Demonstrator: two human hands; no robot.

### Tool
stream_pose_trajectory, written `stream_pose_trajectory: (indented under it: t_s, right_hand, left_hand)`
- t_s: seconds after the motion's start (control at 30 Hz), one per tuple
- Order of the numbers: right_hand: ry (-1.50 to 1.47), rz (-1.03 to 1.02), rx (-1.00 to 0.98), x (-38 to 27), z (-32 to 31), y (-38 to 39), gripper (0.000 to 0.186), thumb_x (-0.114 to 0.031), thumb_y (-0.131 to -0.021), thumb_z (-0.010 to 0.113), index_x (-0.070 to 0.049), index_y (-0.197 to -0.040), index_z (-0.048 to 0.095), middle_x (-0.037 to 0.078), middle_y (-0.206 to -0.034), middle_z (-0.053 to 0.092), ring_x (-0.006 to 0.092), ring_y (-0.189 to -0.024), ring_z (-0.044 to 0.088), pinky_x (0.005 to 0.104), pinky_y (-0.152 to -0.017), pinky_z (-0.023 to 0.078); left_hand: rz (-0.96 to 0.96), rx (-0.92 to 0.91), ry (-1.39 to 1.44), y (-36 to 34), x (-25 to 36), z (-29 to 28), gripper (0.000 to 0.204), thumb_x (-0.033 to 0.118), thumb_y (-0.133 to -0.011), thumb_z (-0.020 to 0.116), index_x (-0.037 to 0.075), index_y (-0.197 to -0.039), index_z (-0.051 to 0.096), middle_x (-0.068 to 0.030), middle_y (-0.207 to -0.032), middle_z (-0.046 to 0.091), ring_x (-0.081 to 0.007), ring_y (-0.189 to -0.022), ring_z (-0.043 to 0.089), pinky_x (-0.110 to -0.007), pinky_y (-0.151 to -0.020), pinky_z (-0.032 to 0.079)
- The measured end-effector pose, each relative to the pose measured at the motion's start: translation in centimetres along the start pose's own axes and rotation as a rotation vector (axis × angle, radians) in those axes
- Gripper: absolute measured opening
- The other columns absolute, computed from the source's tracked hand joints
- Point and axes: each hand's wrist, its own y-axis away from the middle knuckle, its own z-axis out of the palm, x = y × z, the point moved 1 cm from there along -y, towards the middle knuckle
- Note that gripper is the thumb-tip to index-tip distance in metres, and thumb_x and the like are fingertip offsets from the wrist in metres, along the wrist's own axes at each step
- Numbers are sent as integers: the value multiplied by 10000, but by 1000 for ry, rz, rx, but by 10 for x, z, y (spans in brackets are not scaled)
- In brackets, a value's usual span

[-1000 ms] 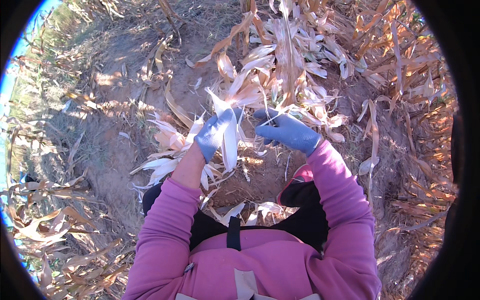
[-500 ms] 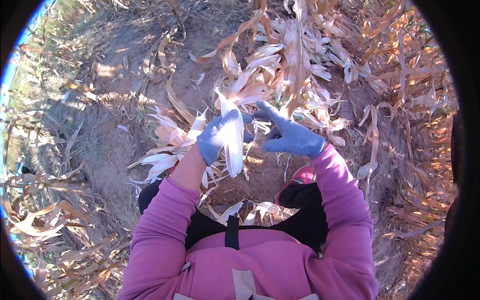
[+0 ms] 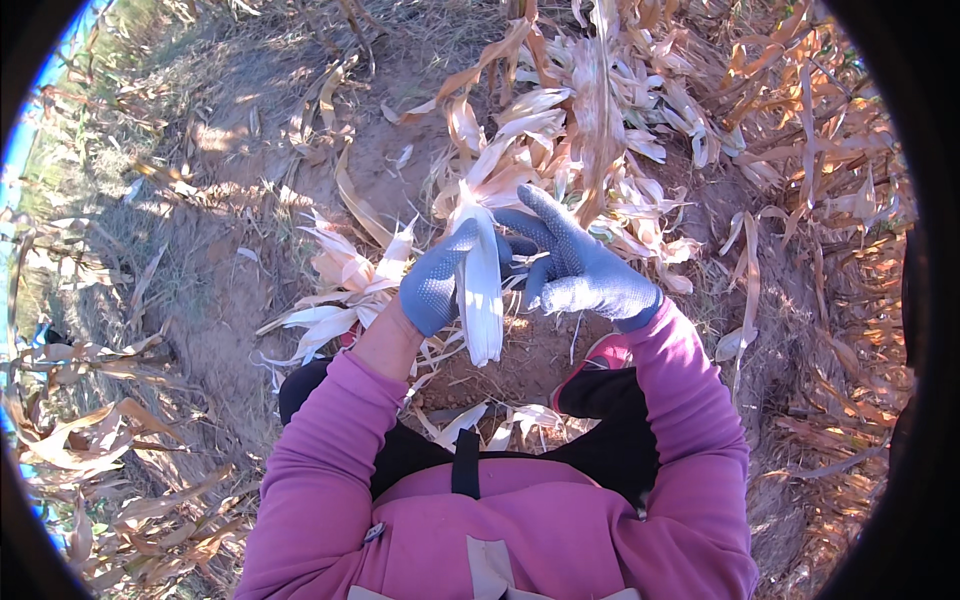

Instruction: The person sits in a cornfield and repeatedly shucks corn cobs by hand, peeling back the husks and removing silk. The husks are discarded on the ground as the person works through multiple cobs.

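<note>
I read the long, pale, papery corn husk [image 3: 483, 305] as my landmark: it is in the person's left hand [image 3: 438, 285], above the soil before the body. I cannot tell whether a cob sits inside. That hand, in a blue-grey dotted knit glove, is closed around the husk, fingertips showing past its right edge. The right hand [image 3: 585, 265], gloved alike, is just right of the husk, fingers part-spread, index raised, thumb apart; I cannot tell whether any fingertip touches it. Left of the husk, loose cream-and-tan shucked leaves [image 3: 350, 265] lie on brown soil. Beyond it, to the right, I note a heap of dry straw-coloured husks [image 3: 655, 95]. Right of it and nearer the body: one pink shoe [image 3: 610, 350].
</note>
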Motion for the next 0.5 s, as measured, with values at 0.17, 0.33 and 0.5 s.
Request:
stream_pose_trajectory:
  t_s: [0.17,0.33,0.5]
  right_hand:
    - [21,36,-54,-3,2,0,1127,-293,-688,819,-123,-1500,56,218,-1483,253,166,-835,632,257,-726,515]
    - [17,-32,57,-12,5,4,920,-318,-814,695,-79,-1488,117,206,-1463,290,126,-736,610,237,-680,507]
    - [208,25,298,-14,-9,6,570,-197,-905,553,-20,-1400,333,99,-1281,525,89,-721,603,203,-580,462]
  left_hand:
    - [-5,-54,-33,2,2,-5,370,309,-975,472,-8,-1161,520,-138,-941,619,-245,-901,624,-374,-837,521]
    - [-127,-26,-95,2,3,-2,380,318,-979,458,-14,-1152,525,-148,-965,629,-225,-896,628,-362,-834,522]
    - [28,-83,-489,4,14,8,419,322,-972,457,-21,-1202,528,-161,-1085,631,-198,-876,638,-342,-785,535]
